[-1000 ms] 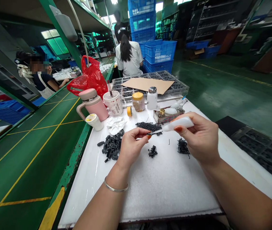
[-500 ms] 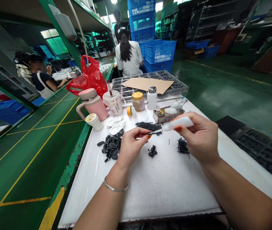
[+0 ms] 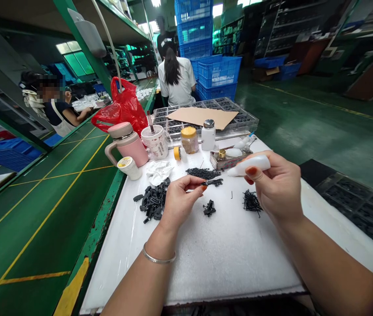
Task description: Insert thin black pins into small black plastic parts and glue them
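My left hand (image 3: 181,199) pinches a small thin black part (image 3: 208,182) between thumb and fingers above the white tabletop (image 3: 232,259). In my right hand (image 3: 280,186) lies a white squeeze bottle (image 3: 257,164), tilted, its thin nozzle pointing left toward the part. Whether the nozzle tip touches the part, I cannot tell. Left of my left hand is a pile of black plastic pieces (image 3: 153,199). A small cluster of black pieces (image 3: 209,208) sits between the hands. Thin black pins (image 3: 250,201) lie in a heap beneath my right hand. Behind them spreads a heap of tiny black parts (image 3: 202,173).
Along the table's back stand a pink thermos (image 3: 132,145), a mug (image 3: 155,142), a yellow-lidded jar (image 3: 189,140), a white pump bottle (image 3: 208,135) and a small box (image 3: 217,162). A compartment tray (image 3: 248,123) carries cardboard (image 3: 202,115). A green bench (image 3: 41,210) runs along the left.
My right hand has drawn the squeeze bottle slightly to the right, away from the black part. My left hand has stayed almost still with the part.
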A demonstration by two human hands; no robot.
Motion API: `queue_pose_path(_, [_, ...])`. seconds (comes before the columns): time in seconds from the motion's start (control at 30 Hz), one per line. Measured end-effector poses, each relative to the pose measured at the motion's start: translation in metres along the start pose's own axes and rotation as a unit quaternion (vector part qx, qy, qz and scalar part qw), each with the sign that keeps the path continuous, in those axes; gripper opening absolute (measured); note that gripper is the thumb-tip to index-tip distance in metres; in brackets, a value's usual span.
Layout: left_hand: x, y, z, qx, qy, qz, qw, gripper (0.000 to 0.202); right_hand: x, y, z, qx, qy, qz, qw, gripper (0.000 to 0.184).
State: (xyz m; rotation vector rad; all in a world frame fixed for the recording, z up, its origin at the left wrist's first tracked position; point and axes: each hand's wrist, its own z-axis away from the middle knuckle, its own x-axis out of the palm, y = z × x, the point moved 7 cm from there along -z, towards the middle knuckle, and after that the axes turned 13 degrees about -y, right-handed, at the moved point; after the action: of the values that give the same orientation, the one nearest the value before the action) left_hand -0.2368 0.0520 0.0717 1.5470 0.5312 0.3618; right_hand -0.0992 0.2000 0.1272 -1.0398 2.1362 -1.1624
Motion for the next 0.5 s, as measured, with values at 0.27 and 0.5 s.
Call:
queue_pose_path(0.27, [0.001, -0.001, 0.0, 0.0, -0.001, 0.007, 1.0, 0.019, 0.0, 0.007, -0.002, 0.026, -0.002, -0.024, 0.999, 0.02])
queue_pose_path(0.5, [-0.001, -0.007, 0.001, -0.04, -0.014, 0.147, 0.988, 0.023, 0.001, 0.032, -0.004, 0.12, 0.053, -0.23, 0.964, 0.036])
